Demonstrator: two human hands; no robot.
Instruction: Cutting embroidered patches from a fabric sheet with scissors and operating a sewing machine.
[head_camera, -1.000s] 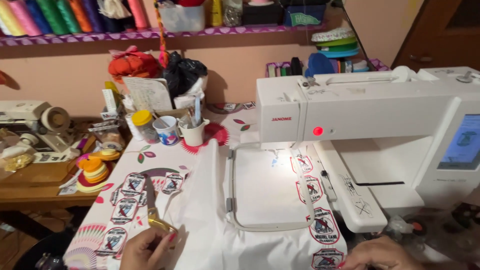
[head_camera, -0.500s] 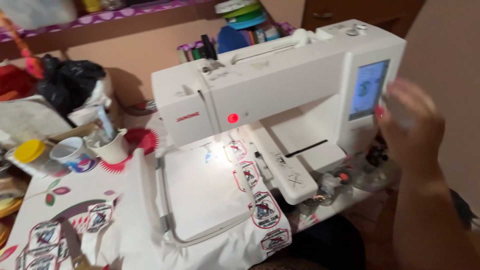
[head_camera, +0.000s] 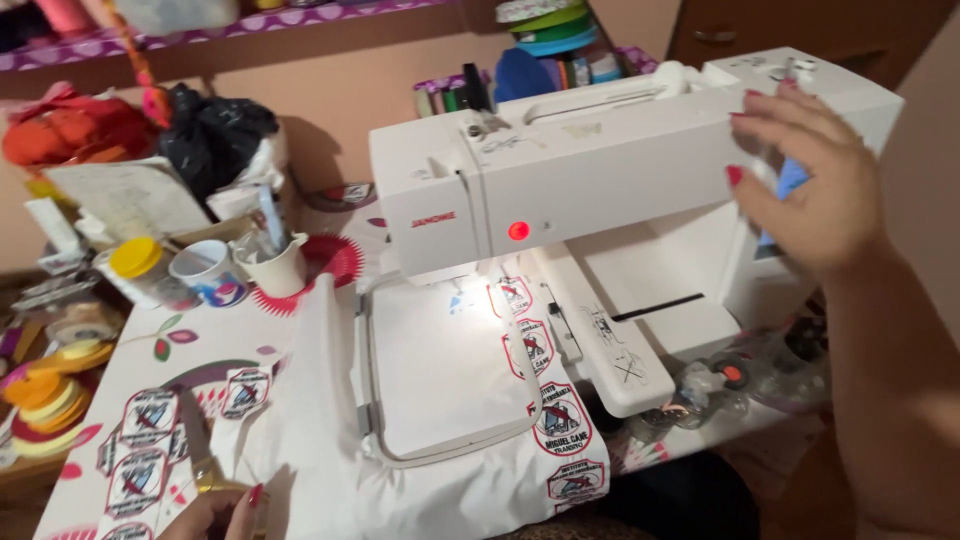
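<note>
The right hand, fingers spread and holding nothing, is at the screen side of the white embroidery machine, at 2 o'clock. The left hand, at the 7 o'clock edge, pinches gold-handled scissors. The hoop lies centre; round red-and-blue patches line its right edge.

Both hands bare, forearm sleeveless, fingernails painted red.

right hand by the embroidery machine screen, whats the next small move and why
Probably a short reach forward to the screen. The right hand hovers blurred in front of the screen of the embroidery machine; the hoop sits mounted under the lit needle area and a red button glows. The left hand rests near gold-handled scissors.
</note>
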